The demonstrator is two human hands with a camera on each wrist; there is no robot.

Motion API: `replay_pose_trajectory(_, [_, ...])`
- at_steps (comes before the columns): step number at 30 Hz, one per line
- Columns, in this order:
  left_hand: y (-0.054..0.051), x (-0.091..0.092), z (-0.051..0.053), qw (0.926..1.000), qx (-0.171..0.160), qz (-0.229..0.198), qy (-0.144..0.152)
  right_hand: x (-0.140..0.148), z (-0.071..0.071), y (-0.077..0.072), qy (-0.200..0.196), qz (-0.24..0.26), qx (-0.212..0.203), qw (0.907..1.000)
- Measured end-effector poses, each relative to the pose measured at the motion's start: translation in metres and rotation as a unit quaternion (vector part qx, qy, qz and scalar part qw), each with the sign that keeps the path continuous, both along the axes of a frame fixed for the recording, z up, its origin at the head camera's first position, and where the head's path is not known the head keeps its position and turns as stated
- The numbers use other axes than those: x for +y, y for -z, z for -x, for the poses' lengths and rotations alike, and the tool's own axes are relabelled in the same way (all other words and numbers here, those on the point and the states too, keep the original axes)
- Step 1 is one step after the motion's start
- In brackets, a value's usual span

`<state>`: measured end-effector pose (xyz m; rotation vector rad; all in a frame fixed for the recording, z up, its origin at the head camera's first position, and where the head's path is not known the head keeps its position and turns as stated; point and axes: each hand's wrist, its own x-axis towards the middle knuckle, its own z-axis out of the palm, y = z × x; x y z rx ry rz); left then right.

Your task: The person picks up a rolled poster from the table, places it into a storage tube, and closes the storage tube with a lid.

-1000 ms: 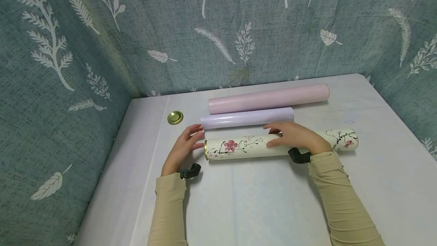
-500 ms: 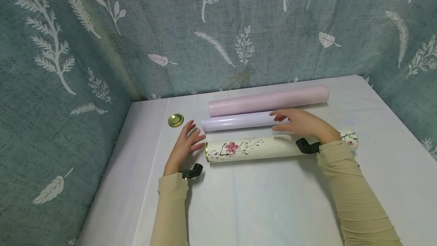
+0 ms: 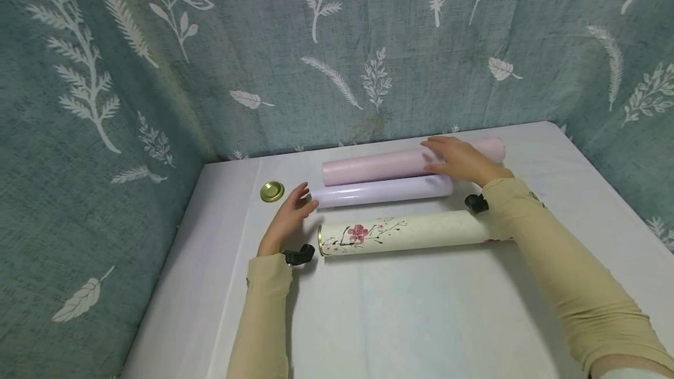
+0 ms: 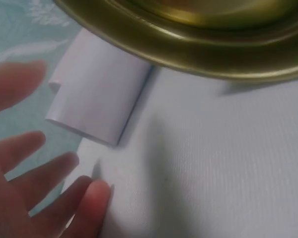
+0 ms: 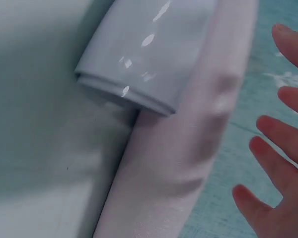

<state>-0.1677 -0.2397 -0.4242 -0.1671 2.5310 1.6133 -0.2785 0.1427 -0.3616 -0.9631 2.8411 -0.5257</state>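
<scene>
My right hand (image 3: pixel 460 159) hovers over the right part of a long pink roll (image 3: pixel 376 167), its fingers spread in the right wrist view and apart from the roll. A shorter, glossy lilac roll (image 3: pixel 381 190) lies right in front of it. Nearest me is a cream tube (image 3: pixel 421 233) with plum-blossom branches and a gold rim at its left end; my right sleeve covers its right end. My left hand (image 3: pixel 284 224) is near the lilac roll's left end, fingers loose and holding nothing. That gold end (image 4: pixel 213 54) looms large in the left wrist view.
A round gold lid (image 3: pixel 272 191) lies on the white-covered table (image 3: pixel 400 314), left of the rolls. Teal leaf-patterned cloth (image 3: pixel 263 57) hangs behind the table and along both sides. A black wrist camera (image 3: pixel 299 255) sits on my left wrist.
My right hand has lifted off the cream tube and moved away from me, past the lilac roll to the pink one. My left hand has shifted slightly. The rolls have stayed put.
</scene>
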Motion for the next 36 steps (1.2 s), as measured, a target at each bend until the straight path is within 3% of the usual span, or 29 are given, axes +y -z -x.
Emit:
replay_pose_trajectory(5, [0.004,0.001,0.003,0.9994,0.005,0.034,0.004,-0.009,0.013,0.003,0.002,-0.062,-0.001,0.9981])
replay_pose_trajectory(11, [0.015,-0.002,0.003,0.9990,0.017,0.040,-0.012,-0.020,0.028,0.009,0.018,-0.110,-0.054,0.9922])
replay_pose_trajectory(17, [0.011,-0.004,-0.004,0.9988,0.028,0.037,-0.018,-0.032,0.030,0.006,0.015,-0.162,-0.058,0.9850])
replay_pose_trajectory(21, [0.014,-0.008,-0.006,0.9985,0.043,0.021,-0.024,-0.042,0.027,0.002,0.033,-0.181,-0.041,0.9820])
replay_pose_trajectory(25, [0.013,-0.011,-0.007,0.9983,0.045,-0.021,-0.031,-0.052,0.024,0.002,0.074,-0.186,-0.067,0.9776])
replay_pose_trajectory(27, [0.013,-0.012,-0.008,0.9967,0.034,-0.065,-0.036,-0.058,0.024,0.004,0.085,-0.194,-0.086,0.9734])
replay_pose_trajectory(30, [0.011,-0.013,-0.011,0.9876,0.005,-0.145,-0.061,-0.064,0.024,0.003,0.062,-0.193,-0.079,0.9760])
replay_pose_trajectory(33, [0.009,-0.012,-0.014,0.9662,-0.013,-0.242,-0.087,-0.068,0.024,0.002,0.025,-0.185,-0.051,0.9812])
replay_pose_trajectory(36, [0.007,-0.011,-0.016,0.9439,-0.013,-0.312,-0.107,-0.068,0.027,0.002,0.003,-0.179,-0.028,0.9834])
